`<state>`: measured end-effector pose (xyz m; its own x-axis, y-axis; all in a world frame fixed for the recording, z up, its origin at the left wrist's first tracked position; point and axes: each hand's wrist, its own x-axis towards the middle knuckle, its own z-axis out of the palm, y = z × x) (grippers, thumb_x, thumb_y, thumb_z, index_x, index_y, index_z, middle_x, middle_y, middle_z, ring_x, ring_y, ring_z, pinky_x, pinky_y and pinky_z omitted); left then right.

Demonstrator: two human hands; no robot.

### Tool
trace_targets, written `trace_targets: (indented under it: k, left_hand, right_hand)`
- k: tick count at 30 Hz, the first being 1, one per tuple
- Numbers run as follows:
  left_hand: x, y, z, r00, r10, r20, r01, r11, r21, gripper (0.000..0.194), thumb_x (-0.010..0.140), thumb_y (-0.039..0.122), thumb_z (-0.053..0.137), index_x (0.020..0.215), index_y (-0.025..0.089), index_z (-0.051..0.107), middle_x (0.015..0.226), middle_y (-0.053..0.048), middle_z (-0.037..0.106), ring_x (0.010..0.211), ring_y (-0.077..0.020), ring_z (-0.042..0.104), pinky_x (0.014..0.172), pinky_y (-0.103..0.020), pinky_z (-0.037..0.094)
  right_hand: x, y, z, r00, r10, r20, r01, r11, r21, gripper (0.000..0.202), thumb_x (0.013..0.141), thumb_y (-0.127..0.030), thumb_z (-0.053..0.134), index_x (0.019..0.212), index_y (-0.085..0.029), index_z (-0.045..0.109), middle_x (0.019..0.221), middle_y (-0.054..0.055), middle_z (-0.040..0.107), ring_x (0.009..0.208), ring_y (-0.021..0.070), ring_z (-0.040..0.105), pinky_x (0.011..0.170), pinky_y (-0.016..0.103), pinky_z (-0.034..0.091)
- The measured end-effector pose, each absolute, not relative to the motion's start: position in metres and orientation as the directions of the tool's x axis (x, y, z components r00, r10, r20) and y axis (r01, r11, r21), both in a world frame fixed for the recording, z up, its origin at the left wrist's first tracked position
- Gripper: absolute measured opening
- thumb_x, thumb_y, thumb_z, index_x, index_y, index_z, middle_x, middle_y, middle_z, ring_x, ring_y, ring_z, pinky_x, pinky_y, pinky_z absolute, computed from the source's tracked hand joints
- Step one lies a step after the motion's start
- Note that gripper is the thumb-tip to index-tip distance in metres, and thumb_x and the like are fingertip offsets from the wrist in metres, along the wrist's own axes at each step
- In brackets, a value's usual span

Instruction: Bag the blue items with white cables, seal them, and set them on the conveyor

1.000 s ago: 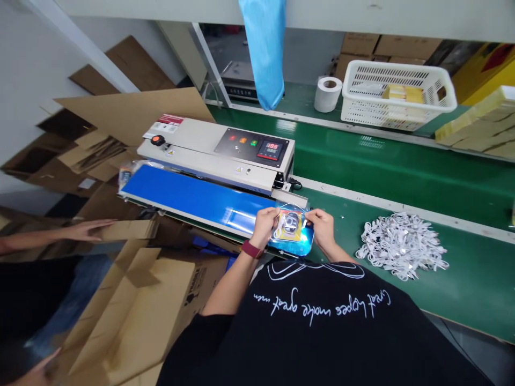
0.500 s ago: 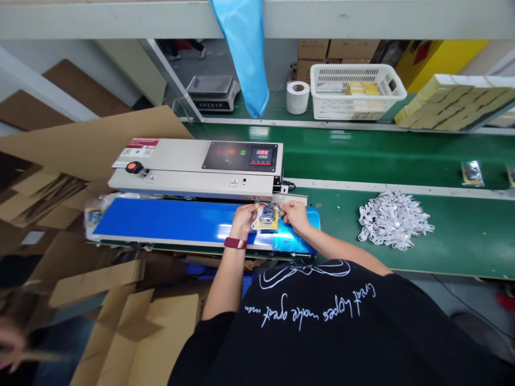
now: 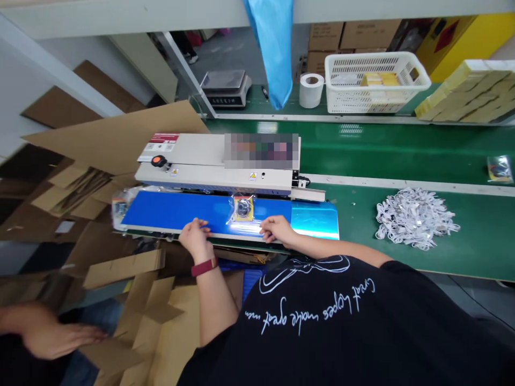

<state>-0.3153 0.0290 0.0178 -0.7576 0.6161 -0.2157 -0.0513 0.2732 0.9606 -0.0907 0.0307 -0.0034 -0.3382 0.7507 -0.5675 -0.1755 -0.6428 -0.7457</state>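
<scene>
A clear plastic bag [image 3: 242,208] with a yellow card and a small dark coiled item inside lies on the blue conveyor belt [image 3: 169,212], against the band sealer [image 3: 217,177]. My left hand [image 3: 196,234] hovers at the belt's front edge, left of the bag, its fingers loosely bent and apart with nothing in them. On the other side, my right hand [image 3: 277,229] is just right of the bag and apart from it, also holding nothing, fingers loosely spread. Another bag [image 3: 119,206] sits at the belt's far left end.
White coiled cables [image 3: 416,217] are heaped on the green table [image 3: 354,257]. One more bag [image 3: 499,170] lies far right. Behind stand a scale [image 3: 225,88], a paper roll [image 3: 311,90] and a white basket [image 3: 374,102]. At lower left, another person's hand [image 3: 60,335] touches cardboard.
Both hands have let go of the bag, which now lies on the belt farther left along the sealer. My left hand has moved left and toward me; the view has shifted a little.
</scene>
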Motion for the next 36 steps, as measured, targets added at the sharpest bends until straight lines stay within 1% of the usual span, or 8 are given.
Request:
trace_targets:
  k: [2, 4, 6, 9, 14, 20, 28, 36]
  left_hand:
    - [-0.327, 0.013, 0.021, -0.834, 0.529, -0.154, 0.001, 0.282, 0.960, 0.019, 0.077, 0.017, 0.055, 0.061, 0.015, 0.045, 0.047, 0.005, 0.047, 0.039, -0.0064, 0.039, 0.037, -0.015, 0.027]
    - [-0.330, 0.002, 0.022, -0.872, 0.477, -0.109, 0.036, 0.285, 0.958, 0.022, 0.077, 0.018, 0.054, 0.059, 0.016, 0.042, 0.046, 0.005, 0.044, 0.037, -0.0057, 0.036, 0.035, -0.015, 0.024]
    - [-0.328, -0.004, 0.020, -0.886, 0.457, -0.082, 0.055, 0.278, 0.959, 0.023, 0.077, 0.020, 0.054, 0.059, 0.017, 0.041, 0.046, 0.006, 0.043, 0.036, -0.0055, 0.034, 0.034, -0.015, 0.022]
    - [-0.322, -0.008, 0.015, -0.891, 0.447, -0.084, 0.037, 0.255, 0.966, 0.021, 0.076, 0.022, 0.054, 0.059, 0.017, 0.042, 0.046, 0.005, 0.044, 0.035, -0.0053, 0.034, 0.033, -0.015, 0.022]
    - [-0.323, -0.009, 0.003, -0.887, 0.455, -0.076, -0.001, 0.162, 0.987, 0.016, 0.071, 0.023, 0.055, 0.060, 0.015, 0.047, 0.049, 0.004, 0.048, 0.035, -0.0047, 0.036, 0.032, -0.015, 0.024]
    - [-0.323, -0.003, 0.001, -0.867, 0.493, -0.075, -0.039, 0.085, 0.996, 0.015, 0.068, 0.026, 0.057, 0.063, 0.014, 0.051, 0.050, 0.003, 0.052, 0.035, -0.0043, 0.037, 0.032, -0.015, 0.022]
    - [-0.310, 0.003, 0.001, -0.836, 0.536, -0.121, -0.095, 0.075, 0.993, 0.018, 0.068, 0.030, 0.059, 0.062, 0.014, 0.051, 0.049, 0.004, 0.050, 0.033, -0.0035, 0.034, 0.034, -0.016, 0.020]
    - [-0.306, 0.003, -0.008, -0.818, 0.563, -0.119, -0.087, 0.083, 0.993, 0.021, 0.070, 0.032, 0.057, 0.058, 0.015, 0.051, 0.048, 0.004, 0.048, 0.035, -0.0040, 0.032, 0.036, -0.017, 0.020]
  right_hand:
    - [-0.087, 0.018, -0.004, -0.438, 0.700, -0.564, -0.090, -0.659, -0.747, 0.012, 0.074, -0.015, 0.062, 0.062, -0.014, 0.059, 0.053, -0.002, 0.062, 0.039, 0.0072, 0.053, 0.033, 0.015, 0.043]
    - [-0.082, 0.012, -0.002, -0.492, 0.664, -0.563, -0.038, -0.662, -0.748, 0.012, 0.072, -0.017, 0.063, 0.061, -0.015, 0.059, 0.052, -0.002, 0.062, 0.038, 0.0068, 0.052, 0.033, 0.015, 0.043]
    - [-0.078, 0.011, 0.000, -0.514, 0.654, -0.555, -0.021, -0.657, -0.754, 0.011, 0.070, -0.019, 0.065, 0.062, -0.015, 0.060, 0.051, -0.002, 0.062, 0.038, 0.0065, 0.052, 0.033, 0.014, 0.043]
    - [-0.073, 0.012, 0.006, -0.531, 0.659, -0.533, -0.010, -0.634, -0.773, 0.010, 0.069, -0.020, 0.065, 0.062, -0.015, 0.060, 0.051, -0.002, 0.061, 0.039, 0.0060, 0.052, 0.033, 0.013, 0.042]
    - [-0.063, 0.010, 0.010, -0.552, 0.655, -0.516, 0.025, -0.606, -0.795, 0.012, 0.069, -0.024, 0.064, 0.065, -0.014, 0.061, 0.053, -0.002, 0.061, 0.042, 0.0062, 0.053, 0.037, 0.014, 0.041]
    - [-0.052, 0.012, 0.006, -0.529, 0.676, -0.513, 0.018, -0.595, -0.804, 0.019, 0.066, -0.032, 0.067, 0.067, -0.014, 0.061, 0.055, -0.001, 0.062, 0.043, 0.0064, 0.053, 0.040, 0.016, 0.040]
    - [-0.040, 0.011, 0.011, -0.532, 0.695, -0.485, 0.017, -0.564, -0.826, 0.032, 0.064, -0.045, 0.069, 0.068, -0.015, 0.061, 0.057, 0.000, 0.062, 0.046, 0.0081, 0.053, 0.044, 0.019, 0.040]
    - [-0.026, 0.012, 0.016, -0.514, 0.708, -0.485, 0.031, -0.550, -0.835, 0.039, 0.062, -0.052, 0.073, 0.069, -0.015, 0.061, 0.061, 0.002, 0.061, 0.050, 0.0105, 0.052, 0.048, 0.022, 0.039]
